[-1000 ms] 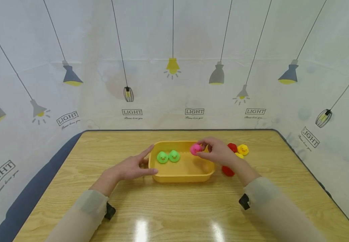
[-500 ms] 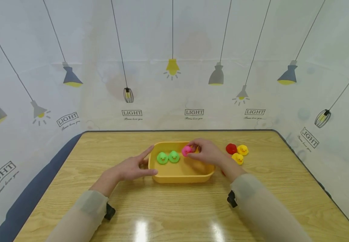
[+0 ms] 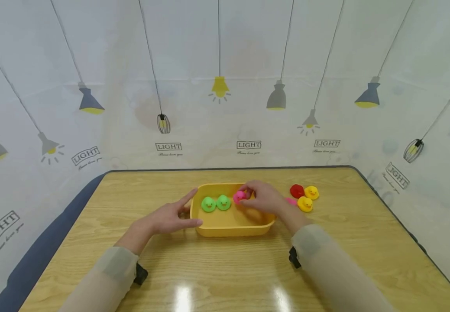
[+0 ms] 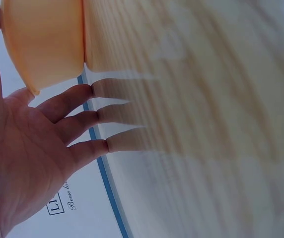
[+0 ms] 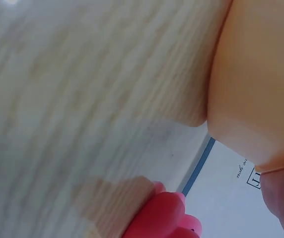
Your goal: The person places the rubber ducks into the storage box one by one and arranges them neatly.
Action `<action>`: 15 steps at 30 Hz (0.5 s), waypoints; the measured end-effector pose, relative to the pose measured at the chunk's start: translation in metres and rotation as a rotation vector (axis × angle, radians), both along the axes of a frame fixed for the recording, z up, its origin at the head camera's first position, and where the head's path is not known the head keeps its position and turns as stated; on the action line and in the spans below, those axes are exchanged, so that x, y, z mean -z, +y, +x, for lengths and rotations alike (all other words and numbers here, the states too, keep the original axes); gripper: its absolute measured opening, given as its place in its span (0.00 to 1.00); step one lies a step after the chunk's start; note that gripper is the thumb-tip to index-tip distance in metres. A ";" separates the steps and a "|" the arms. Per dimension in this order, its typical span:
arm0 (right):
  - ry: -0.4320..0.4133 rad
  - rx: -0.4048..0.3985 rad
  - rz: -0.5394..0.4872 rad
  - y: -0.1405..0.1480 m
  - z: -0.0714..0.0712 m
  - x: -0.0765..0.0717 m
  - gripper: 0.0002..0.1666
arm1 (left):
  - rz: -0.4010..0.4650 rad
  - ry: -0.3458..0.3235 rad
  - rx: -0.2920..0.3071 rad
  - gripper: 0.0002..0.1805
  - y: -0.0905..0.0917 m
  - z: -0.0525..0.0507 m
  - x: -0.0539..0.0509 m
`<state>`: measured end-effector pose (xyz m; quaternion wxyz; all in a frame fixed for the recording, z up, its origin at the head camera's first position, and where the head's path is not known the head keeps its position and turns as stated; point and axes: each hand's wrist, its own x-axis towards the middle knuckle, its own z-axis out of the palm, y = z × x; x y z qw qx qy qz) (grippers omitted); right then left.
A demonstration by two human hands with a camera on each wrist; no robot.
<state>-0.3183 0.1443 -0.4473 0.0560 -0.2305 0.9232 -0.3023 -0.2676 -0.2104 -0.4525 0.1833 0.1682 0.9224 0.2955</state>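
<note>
A yellow-orange plastic basin (image 3: 232, 232) stands on the table. My left hand (image 3: 168, 217) spans its left end, thumb and forefinger at the rim; in the left wrist view the other fingers (image 4: 77, 104) spread outside the wall. Two green rubber ducks (image 3: 208, 204) sit side by side in the basin. Beside them, low inside the basin, my right hand (image 3: 263, 197) pinches a pink rubber duck (image 3: 239, 196) between thumb and fingers. Whether that duck touches the floor of the basin I cannot tell. The right wrist view shows only part of this hand (image 5: 281, 198) past the basin wall.
Right of the basin lie a red duck (image 3: 297, 190), two yellow ducks (image 3: 305, 204) and a pink one (image 3: 291, 201) partly behind the right arm. A red duck (image 5: 159, 215) is close in the right wrist view. A printed curtain (image 3: 193, 86) hangs behind the table.
My right hand has carried the pink duck leftward and a little lower in the basin, close to the green ducks. The left hand stays at the basin's left end.
</note>
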 end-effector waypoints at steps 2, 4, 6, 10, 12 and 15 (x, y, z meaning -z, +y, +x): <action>0.003 0.012 0.029 -0.001 0.001 0.000 0.21 | -0.001 0.005 0.001 0.62 0.000 0.000 0.000; 0.006 0.021 0.056 -0.003 0.002 0.000 0.21 | -0.006 0.012 0.001 0.62 0.000 -0.001 -0.001; 0.006 0.026 0.076 -0.004 0.003 0.000 0.20 | -0.009 0.017 0.002 0.62 0.000 -0.001 -0.001; 0.002 0.029 0.122 -0.006 0.006 0.000 0.18 | -0.011 0.010 0.001 0.62 0.001 0.000 -0.001; 0.001 0.031 0.148 -0.006 0.006 0.000 0.17 | -0.014 0.007 -0.001 0.62 0.002 0.001 -0.001; 0.008 0.037 0.202 -0.008 0.006 0.001 0.17 | -0.016 0.005 -0.006 0.62 0.002 0.001 -0.001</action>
